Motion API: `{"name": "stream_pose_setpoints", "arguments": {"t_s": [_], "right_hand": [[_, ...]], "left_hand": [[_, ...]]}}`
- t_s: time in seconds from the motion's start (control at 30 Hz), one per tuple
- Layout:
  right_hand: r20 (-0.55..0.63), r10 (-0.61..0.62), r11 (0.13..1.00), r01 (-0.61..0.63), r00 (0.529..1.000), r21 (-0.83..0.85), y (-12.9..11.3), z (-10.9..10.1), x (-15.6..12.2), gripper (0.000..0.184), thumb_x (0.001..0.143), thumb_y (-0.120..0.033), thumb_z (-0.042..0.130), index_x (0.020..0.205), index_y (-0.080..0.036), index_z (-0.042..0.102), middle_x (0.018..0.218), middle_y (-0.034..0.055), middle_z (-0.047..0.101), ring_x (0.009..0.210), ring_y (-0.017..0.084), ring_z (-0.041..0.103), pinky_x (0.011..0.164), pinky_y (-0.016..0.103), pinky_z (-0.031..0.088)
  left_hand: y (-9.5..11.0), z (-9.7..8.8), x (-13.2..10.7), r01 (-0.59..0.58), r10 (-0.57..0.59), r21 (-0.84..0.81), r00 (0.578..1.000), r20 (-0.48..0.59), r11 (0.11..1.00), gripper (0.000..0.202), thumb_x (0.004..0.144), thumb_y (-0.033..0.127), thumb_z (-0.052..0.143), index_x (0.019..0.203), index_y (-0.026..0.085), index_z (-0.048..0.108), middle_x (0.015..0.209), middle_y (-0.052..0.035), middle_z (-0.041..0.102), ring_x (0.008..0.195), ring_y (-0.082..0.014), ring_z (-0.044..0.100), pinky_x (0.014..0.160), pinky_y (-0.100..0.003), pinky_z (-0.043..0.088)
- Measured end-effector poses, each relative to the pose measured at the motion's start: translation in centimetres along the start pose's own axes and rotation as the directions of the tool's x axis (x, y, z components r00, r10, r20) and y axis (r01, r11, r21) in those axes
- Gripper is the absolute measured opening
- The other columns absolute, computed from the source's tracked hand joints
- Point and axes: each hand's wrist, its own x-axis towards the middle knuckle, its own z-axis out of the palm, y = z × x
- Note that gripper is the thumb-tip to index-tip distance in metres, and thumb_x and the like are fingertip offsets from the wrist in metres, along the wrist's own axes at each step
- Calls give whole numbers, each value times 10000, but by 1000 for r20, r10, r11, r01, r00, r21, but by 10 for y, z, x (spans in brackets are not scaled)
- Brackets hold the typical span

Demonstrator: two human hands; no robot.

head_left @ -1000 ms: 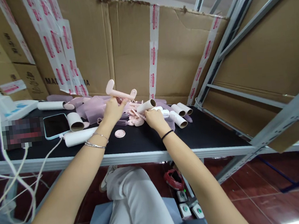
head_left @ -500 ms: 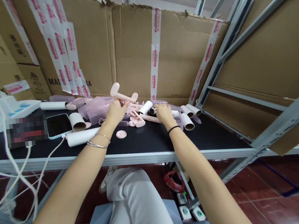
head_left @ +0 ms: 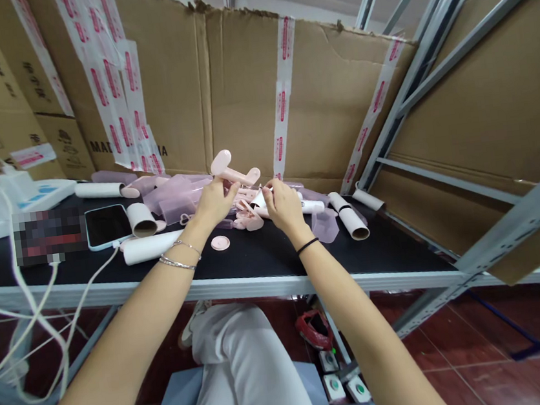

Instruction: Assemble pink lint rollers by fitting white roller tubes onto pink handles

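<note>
My left hand [head_left: 213,202] is closed round the stem of a pink lint-roller handle [head_left: 234,169] and holds it up above a heap of pink plastic parts [head_left: 247,217] on the black table [head_left: 266,252]. My right hand [head_left: 284,205] sits just right of it, fingers pinched on a white paper roll [head_left: 258,198] whose end points toward the handle. A round pink cap [head_left: 220,242] lies on the table in front of my left wrist. Pale pink translucent covers [head_left: 174,197] are stacked behind my left hand.
White rolls lie at the right [head_left: 353,222] and the left [head_left: 151,246]; a short one [head_left: 141,219] stands beside a phone [head_left: 105,225]. White cables [head_left: 22,302] hang off the left edge. Taped cardboard [head_left: 248,94] walls the back, and a metal shelf frame [head_left: 436,118] rises at right.
My right hand went right among the white rolls, then came back left with a roll pinched next to the handle. Rolls at the right have shifted. My left hand stayed holding the handle.
</note>
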Motion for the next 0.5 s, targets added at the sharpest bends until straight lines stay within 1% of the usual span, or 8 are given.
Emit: {"name": "stream_pose_setpoints", "arguments": {"t_s": [0.07, 0.13, 0.2, 0.27, 0.33, 0.4, 0.5], "right_hand": [[-38, 2, 1000, -3, 999, -11, 2, 1, 1, 363, 996, -343, 235, 939, -180, 554, 939, 89, 637, 886, 213, 553, 783, 311, 338], [-89, 5, 1000, -8, 996, -25, 4, 1, 1, 364, 993, -322, 234, 910, -181, 559, 929, 95, 616, 882, 217, 534, 785, 318, 345], [-132, 24, 999, -27, 991, -24, 5, 1, 2, 355, 988, -305, 242, 925, -174, 566, 950, 111, 599, 899, 227, 523, 794, 328, 356], [-142, 35, 999, -35, 989, 7, 5, 0, 2, 353, 987, -291, 244, 964, -165, 573, 980, 125, 589, 920, 229, 526, 807, 329, 371], [-95, 12, 998, -6, 995, 66, 2, -2, 2, 364, 992, -293, 234, 1018, -166, 575, 1011, 124, 594, 929, 216, 544, 802, 306, 387], [3, -32, 992, 31, 999, 118, -1, -4, 1, 369, 999, -314, 230, 1088, -184, 564, 1047, 105, 618, 925, 199, 572, 770, 275, 396], [153, -56, 993, 39, 987, 115, -7, -7, -1, 355, 999, -352, 254, 1163, -218, 539, 1086, 74, 660, 902, 199, 610, 711, 261, 389]], "left_hand": [[2, 0, 0, -45, 45, -15, 999, 6, 999, 298, 867, 357, 479, 990, 129, 626, 928, -109, 690, 882, -242, 634, 811, -353, 482], [2, 1, -1, -93, 94, -29, 995, 22, 995, 252, 864, 338, 480, 927, 146, 630, 911, -95, 691, 885, -233, 633, 813, -346, 481], [0, 3, 0, -138, 138, -39, 990, 13, 990, 208, 847, 320, 493, 902, 158, 613, 906, -87, 687, 891, -227, 630, 805, -341, 479], [-3, 5, 1, -188, 188, -40, 982, -18, 981, 196, 795, 298, 544, 935, 166, 581, 929, -82, 677, 894, -223, 624, 803, -343, 477], [-6, 5, 2, -233, 232, -31, 972, -36, 972, 282, 713, 292, 612, 959, 172, 546, 959, -79, 664, 891, -222, 617, 815, -355, 473], [-7, 5, 2, -244, 243, -24, 969, -34, 970, 354, 643, 308, 657, 944, 182, 518, 972, -76, 655, 889, -227, 612, 828, -370, 469], [-5, 4, 1, -212, 211, -43, 977, -24, 976, 366, 632, 332, 654, 929, 200, 486, 967, -64, 650, 894, -227, 608, 832, -375, 466]]}}
